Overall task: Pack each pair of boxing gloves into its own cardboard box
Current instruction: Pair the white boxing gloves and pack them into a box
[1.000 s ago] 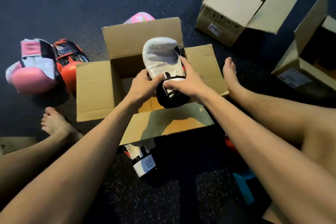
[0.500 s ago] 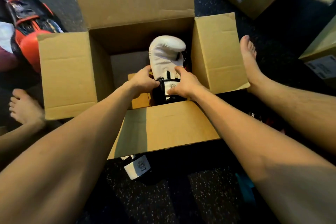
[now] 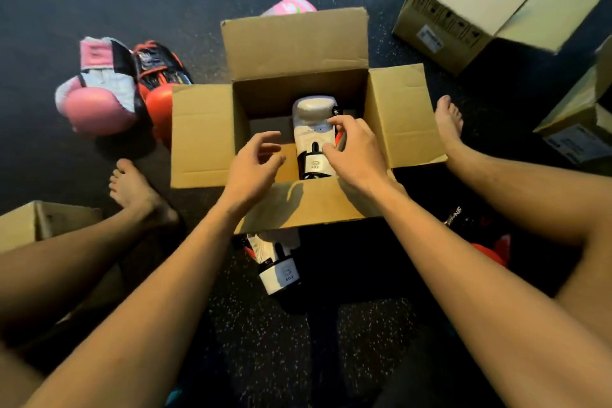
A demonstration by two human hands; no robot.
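A: The white glove (image 3: 313, 129) is laid inside the box (image 3: 202, 136) at 12 o'clock. Grips?
B: Left hand (image 3: 255, 169) spread, empty; right hand (image 3: 357, 156) loosely touching it. Its mate (image 3: 280, 262) at 6 o'clock should be tucked alongside.

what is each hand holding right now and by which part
Left hand holds nothing, open above the box. Right hand: fingers touch the white glove on its right side; whether they grip it cannot be told.

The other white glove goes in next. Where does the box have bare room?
In the box, the floor is bare left of the white glove, up to the left wall; the left hand hovers over it. The right half is crowded: glove and right hand.
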